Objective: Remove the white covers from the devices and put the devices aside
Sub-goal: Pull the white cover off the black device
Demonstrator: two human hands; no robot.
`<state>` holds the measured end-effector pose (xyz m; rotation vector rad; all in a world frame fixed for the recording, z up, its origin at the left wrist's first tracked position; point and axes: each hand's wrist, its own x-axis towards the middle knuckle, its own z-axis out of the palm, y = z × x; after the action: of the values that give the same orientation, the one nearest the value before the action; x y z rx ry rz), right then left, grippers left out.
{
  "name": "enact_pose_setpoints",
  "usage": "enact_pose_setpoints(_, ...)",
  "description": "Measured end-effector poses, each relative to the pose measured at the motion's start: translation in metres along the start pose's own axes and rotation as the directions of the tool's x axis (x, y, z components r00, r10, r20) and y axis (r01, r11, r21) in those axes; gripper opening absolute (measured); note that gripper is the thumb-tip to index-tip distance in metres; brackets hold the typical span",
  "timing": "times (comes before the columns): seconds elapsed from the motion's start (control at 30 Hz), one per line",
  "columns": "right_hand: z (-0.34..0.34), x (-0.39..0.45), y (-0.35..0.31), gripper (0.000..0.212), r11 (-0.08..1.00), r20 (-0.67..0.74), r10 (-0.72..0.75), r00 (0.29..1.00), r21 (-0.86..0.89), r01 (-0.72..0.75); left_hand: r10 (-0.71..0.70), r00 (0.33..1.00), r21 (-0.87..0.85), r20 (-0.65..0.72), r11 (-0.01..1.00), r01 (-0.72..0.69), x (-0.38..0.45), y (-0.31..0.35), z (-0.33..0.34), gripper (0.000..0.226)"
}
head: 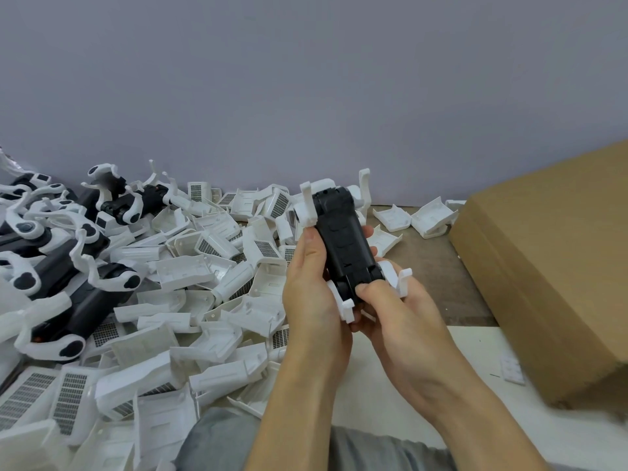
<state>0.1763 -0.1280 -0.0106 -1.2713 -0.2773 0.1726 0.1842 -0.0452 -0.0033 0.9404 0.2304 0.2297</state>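
Observation:
I hold a black device [343, 243] with white arms upright in front of me, above the floor. My left hand [311, 290] grips its left side, fingers wrapped behind it. My right hand [390, 311] pinches its lower end, thumb pressed on the black body near a white arm. No white cover shows on the black face turned toward me. A heap of removed white covers [190, 300] spreads over the floor to the left. Several bare black-and-white devices [61, 263] lie piled at the far left.
A large cardboard box [550, 266] stands at the right. A few loose white covers [431, 217] lie by the wall behind it. A white sheet [475, 379] lies on the floor under my arms. My knee in grey fabric [221, 440] is at the bottom.

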Motion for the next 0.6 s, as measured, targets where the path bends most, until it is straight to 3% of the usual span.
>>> enact_pose_setpoints(0.23,-0.0002,-0.0018,-0.0032,0.038,0.999,0.028,-0.002,1.0,0.044,0.001,0.036,0.999,-0.027,0.021,0.999,-0.035,-0.003,0.0007,0.0029,0.063)
enact_pose_setpoints(0.37,-0.0055,-0.004,-0.0046,0.026,0.98,0.153,0.038,0.987,0.186,-0.067,0.018,1.0,-0.042,0.004,0.999,-0.018,-0.0022,0.0024,0.0011,0.047)
enact_pose_setpoints(0.6,-0.0063,-0.0068,-0.0078,0.029,0.967,0.19,0.063,0.98,0.231,-0.107,-0.078,0.997,-0.019,-0.01,0.997,0.078,-0.0009,0.0033,-0.0014,0.057)
